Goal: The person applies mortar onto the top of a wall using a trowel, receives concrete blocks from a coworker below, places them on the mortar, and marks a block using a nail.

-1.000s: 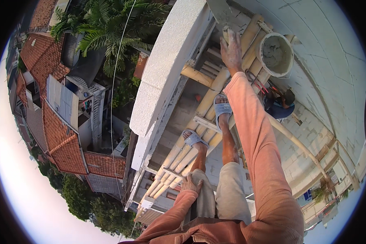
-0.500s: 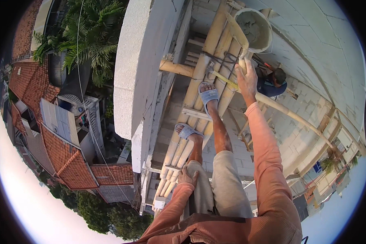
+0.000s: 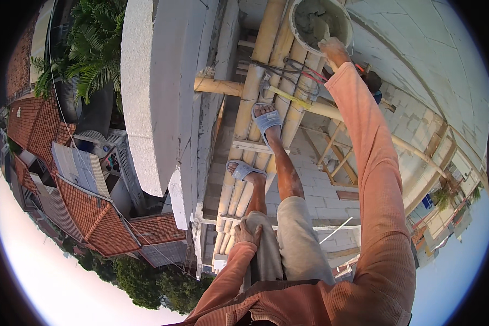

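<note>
My right hand (image 3: pixel 336 50) is closed round the handle of a trowel (image 3: pixel 321 28), reaching forward to a bucket (image 3: pixel 349 37) at the top. The trowel's blade dips into wet grey mortar (image 3: pixel 306 17) inside that bucket, so part of it is hidden. On my left knee rests my left hand (image 3: pixel 248 233), holding nothing, its fingers apart against the trouser leg. Near my forward foot, a hammer with a yellow handle (image 3: pixel 294 99) lies across the bamboo poles (image 3: pixel 247 111).
I stand in blue sandals (image 3: pixel 268 120) on narrow bamboo scaffolding. A white wall ledge (image 3: pixel 141 103) runs along the left, with tiled roofs (image 3: pixel 92 217) far below. Dark cables (image 3: pixel 288 70) lie by the bucket. Another person (image 3: pixel 372 81) is below, partly hidden by my arm.
My right hand has moved forward and lowered the trowel from beside the bucket into the mortar. The view has shifted somewhat; my left hand stays on the knee.
</note>
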Demonstrator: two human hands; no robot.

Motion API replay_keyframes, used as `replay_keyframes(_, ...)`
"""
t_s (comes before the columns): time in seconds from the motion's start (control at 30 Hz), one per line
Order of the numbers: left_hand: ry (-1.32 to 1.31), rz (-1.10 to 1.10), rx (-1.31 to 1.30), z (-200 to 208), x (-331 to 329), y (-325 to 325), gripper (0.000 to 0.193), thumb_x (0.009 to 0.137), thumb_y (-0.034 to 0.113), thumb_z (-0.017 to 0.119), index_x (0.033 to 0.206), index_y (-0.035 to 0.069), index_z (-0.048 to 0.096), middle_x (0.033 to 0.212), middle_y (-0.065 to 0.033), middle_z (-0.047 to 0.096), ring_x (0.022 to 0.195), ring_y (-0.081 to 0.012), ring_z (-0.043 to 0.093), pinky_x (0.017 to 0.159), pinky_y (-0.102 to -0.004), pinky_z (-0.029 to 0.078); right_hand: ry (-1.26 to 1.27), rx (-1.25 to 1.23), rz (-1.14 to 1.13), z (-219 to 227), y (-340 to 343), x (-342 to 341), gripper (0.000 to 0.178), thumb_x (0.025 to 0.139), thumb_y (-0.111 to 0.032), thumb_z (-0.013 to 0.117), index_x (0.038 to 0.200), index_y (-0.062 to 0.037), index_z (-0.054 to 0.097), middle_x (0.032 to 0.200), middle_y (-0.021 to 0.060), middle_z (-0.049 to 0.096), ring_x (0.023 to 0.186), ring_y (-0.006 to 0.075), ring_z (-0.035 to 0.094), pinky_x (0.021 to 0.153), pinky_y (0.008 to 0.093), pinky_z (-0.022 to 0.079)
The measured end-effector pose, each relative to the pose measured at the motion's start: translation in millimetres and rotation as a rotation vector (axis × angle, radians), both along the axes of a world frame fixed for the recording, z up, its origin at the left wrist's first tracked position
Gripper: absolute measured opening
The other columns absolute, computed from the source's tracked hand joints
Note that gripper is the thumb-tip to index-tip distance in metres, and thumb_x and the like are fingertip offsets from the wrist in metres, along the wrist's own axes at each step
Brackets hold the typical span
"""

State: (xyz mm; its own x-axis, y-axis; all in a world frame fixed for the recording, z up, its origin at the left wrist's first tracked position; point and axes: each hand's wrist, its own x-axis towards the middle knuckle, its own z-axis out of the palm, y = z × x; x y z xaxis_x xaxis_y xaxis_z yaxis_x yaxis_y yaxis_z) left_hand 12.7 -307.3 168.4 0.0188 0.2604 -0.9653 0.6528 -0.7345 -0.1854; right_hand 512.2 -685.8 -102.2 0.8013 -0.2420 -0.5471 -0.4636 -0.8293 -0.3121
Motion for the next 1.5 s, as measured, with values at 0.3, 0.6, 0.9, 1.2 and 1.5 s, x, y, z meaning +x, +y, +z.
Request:
replay_keyframes(0.3,0.005,-0.025,-0.015,4,9,1,0.093,0.079,0.065,0.067,0.149,0.011,0.036,0.14,-0.0264,0.046,0.131,-0.0444,0.047,0.108,-0.0507,0.041,0.174,0.914,-0.6,114,-24,-53,0.031,0.095,-0.037,0.065,0.108,-0.009,0.062,0.082,0.0017,0.057,0.059,0.0104,0.052,0.047,0.0259,0.042)
replay_keyframes(0.6,0.0,0.036,0.012,2,-7,-2,0.088,0.081,0.06,0.067,0.149,0.014,0.034,0.14,-0.0205,0.045,0.128,-0.0436,0.048,0.105,-0.054,0.041,-0.052,1.029,-0.393,239,64,-69,0.048,0.097,-0.029,0.052,0.137,-0.0028,0.053,0.1,0.0078,0.062,0.069,0.0132,0.058,0.061,0.0261,0.048)
replay_keyframes(0.9,-0.001,0.149,0.057,14,-26,1,0.086,0.084,0.057,0.066,0.148,0.011,0.033,0.139,-0.0208,0.044,0.13,-0.043,0.047,0.106,-0.0518,0.041,-0.61,-0.101,0.756,372,237,69,0.04,0.096,-0.023,0.058,0.134,-0.009,0.059,0.114,0.0124,0.061,0.086,0.0341,0.07,0.075,0.0468,0.055)
replay_keyframes(1.2,-0.014,0.161,0.077,20,-25,-6,0.084,0.084,0.056,0.066,0.148,0.013,0.034,0.14,-0.0191,0.044,0.126,-0.0431,0.05,0.105,-0.0512,0.042,-1.131,-0.5,1.044,296,281,147,0.043,0.085,-0.019,0.058,0.127,-0.0126,0.06,0.128,0.0232,0.059,0.085,0.0343,0.068,0.071,0.0485,0.056)
replay_keyframes(1.5,-0.056,0.234,0.063,21,-31,0,0.081,0.084,0.053,0.069,0.146,0.014,0.035,0.138,-0.0204,0.044,0.124,-0.0448,0.052,0.106,-0.0513,0.042,-0.596,-0.283,1.076,324,350,67,0.042,0.092,-0.011,0.053,0.134,-0.0081,0.059,0.12,0.0162,0.057,0.087,0.0354,0.07,0.075,0.0489,0.058)
